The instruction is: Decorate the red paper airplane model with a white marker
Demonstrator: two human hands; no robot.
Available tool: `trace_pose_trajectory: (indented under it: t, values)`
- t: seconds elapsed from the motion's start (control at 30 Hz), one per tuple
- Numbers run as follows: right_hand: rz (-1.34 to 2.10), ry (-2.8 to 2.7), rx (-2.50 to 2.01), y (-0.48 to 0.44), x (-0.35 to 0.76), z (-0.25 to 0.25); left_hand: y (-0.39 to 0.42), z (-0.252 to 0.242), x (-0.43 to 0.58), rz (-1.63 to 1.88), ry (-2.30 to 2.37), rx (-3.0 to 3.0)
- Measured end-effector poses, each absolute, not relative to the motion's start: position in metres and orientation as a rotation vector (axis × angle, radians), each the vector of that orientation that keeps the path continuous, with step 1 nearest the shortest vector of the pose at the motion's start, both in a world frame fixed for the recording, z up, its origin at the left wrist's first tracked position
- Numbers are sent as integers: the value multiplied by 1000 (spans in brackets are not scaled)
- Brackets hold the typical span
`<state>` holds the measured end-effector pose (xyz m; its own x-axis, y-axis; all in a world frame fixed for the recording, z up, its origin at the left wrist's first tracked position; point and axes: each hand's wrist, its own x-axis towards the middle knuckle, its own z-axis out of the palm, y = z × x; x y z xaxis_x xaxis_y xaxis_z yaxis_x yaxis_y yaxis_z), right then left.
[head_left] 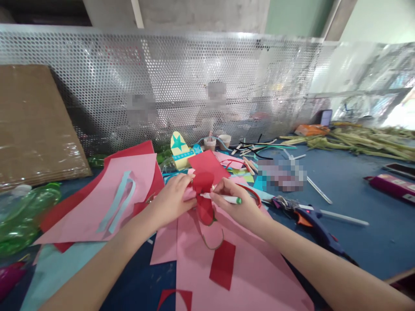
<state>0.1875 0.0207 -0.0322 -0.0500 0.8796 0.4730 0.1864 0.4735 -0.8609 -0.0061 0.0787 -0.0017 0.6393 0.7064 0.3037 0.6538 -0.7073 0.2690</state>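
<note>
A white marker (228,198) with a green end is pinched in my right hand (240,209); its tip points left at a red paper cutout (206,211). My left hand (171,201) has its fingers closed at the cutout's left edge, holding it above the pink sheet (259,272). Below the cutout, a curved dark line (214,248) shows on the pink paper. A small red rectangle of paper (223,264) lies nearer to me. Another red sheet (207,163) is just beyond my hands.
A blue glue gun (319,231) with its stick lies right of my right arm. At left are pink paper (136,172) with light blue strips (119,203), a green plastic bottle (32,211) and cardboard (32,125). Paper cups (224,141) stand by the perforated metal screen (181,73).
</note>
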Motion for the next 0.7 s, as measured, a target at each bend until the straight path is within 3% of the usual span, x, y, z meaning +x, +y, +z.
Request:
trace_pose_trajectory:
  t: [0.7]
  values:
    - [706,-1519,-980,20,188,-30,77,2,-4,549,1173,2706]
